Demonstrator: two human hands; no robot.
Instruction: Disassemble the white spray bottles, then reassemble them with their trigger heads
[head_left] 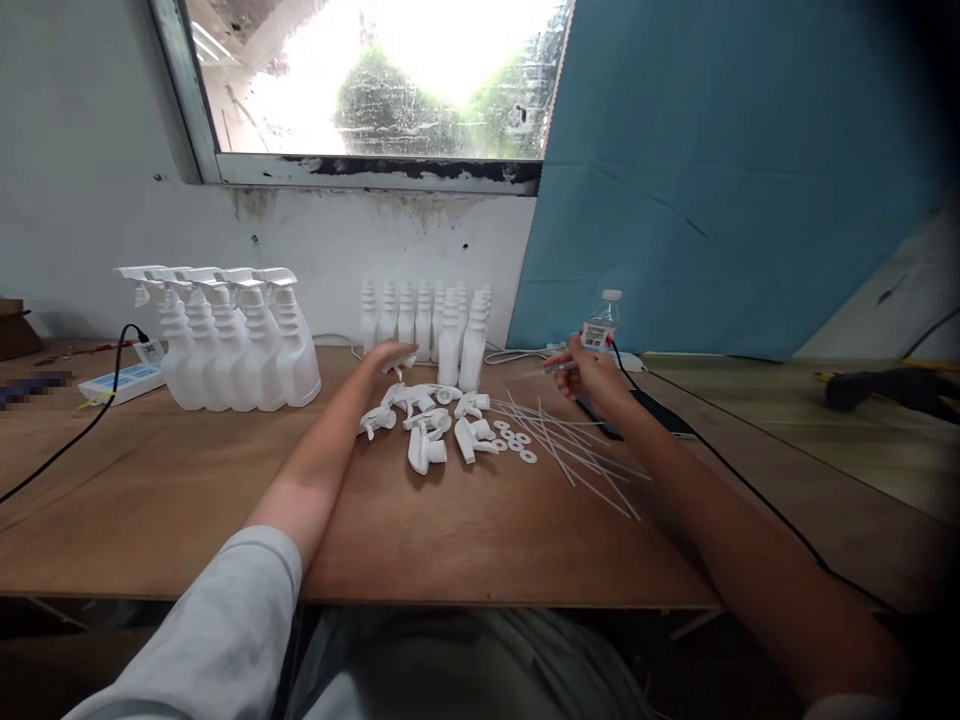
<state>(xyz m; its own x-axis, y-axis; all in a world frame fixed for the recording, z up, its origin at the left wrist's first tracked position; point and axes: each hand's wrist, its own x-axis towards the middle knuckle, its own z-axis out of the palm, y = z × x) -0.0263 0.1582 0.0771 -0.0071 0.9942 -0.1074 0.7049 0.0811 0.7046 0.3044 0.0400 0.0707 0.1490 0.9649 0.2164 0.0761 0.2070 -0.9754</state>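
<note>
My left hand [390, 354] is closed round a white spray head [406, 362], only partly visible, behind a pile of white spray heads [427, 422]. Over the right part of the table, my right hand [585, 375] pinches a thin clear tube [534, 373] that points left. Below it, several thin tubes [577, 450] lie crossed on the wood, beside several small white washers [514, 440]. Open-necked white bottles [448, 340] stand upright behind the pile. At the left, a row of white bottles [259, 345] has spray heads on top.
The brown wooden table [420, 540] ends near my body. A clear bottle [604, 318] with a label stands behind my right hand, near a dark flat object [660, 414]. A black cable [750, 490] crosses the right side. A power strip [124, 384] lies at the far left.
</note>
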